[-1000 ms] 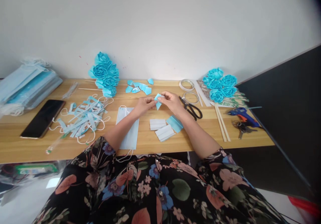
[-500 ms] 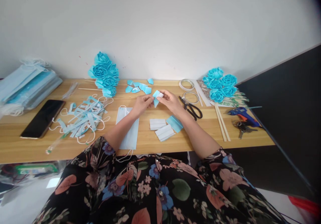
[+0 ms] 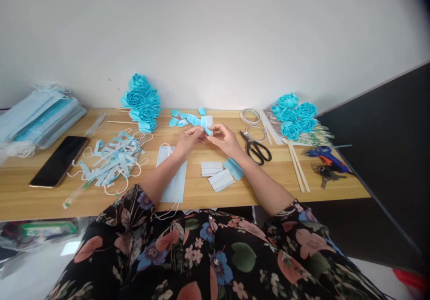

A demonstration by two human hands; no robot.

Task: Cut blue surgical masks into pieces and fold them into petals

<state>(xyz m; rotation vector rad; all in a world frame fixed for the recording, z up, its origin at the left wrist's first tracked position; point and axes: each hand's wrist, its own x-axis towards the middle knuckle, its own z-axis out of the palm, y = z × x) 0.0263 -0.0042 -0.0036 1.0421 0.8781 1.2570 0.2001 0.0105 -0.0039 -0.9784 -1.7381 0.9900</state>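
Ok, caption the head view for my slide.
Left hand and right hand pinch a blue mask piece over the table.

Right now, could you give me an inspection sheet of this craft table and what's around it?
Surface: wooden table, mostly covered.
Job's things: folded blue piece held above the table; cut white pieces and a flat face mask lie near the arms; loose blue petals behind.
Clutter: phone, mask stack, pile of strips, scissors, tape rolls, sticks, glue gun, keys, two bunches of blue roses.
Hands: left hand and right hand both pinch the folded blue piece.
Cables: nothing seen.
Surroundings: white wall behind, dark panel at right.
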